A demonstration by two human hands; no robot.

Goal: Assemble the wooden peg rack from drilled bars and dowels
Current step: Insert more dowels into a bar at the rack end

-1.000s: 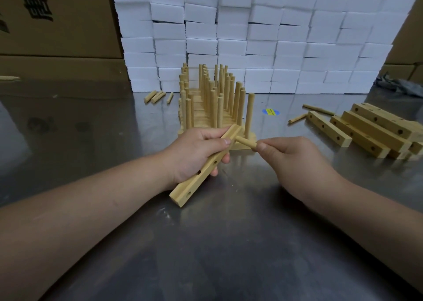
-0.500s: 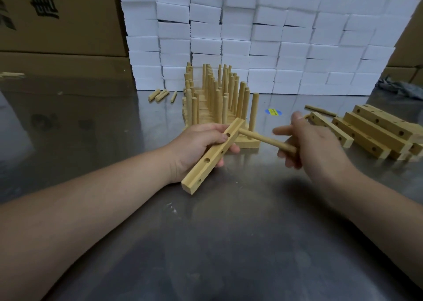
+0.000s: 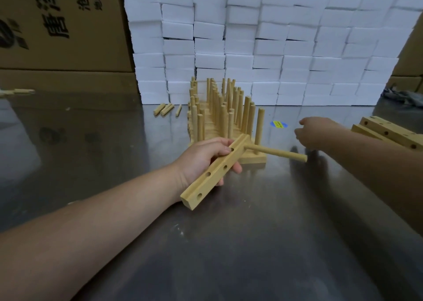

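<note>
Steel counter lies nearest, dull and scuffed. Above it the left hand curls around a drilled bar, tilted, with one dowel seated in its far-end hole and sticking out to the right. Farther right, the right hand hovers with loosely bent fingers, holding nothing, near stacked bars. Behind stand finished racks, loose dowels beside them, then white blocks.

Left hand: forearm extended forward from lower left, fingers curled round a drilled bar. Right hand: forearm reaching forward, fingers loosely bent, empty.
</note>
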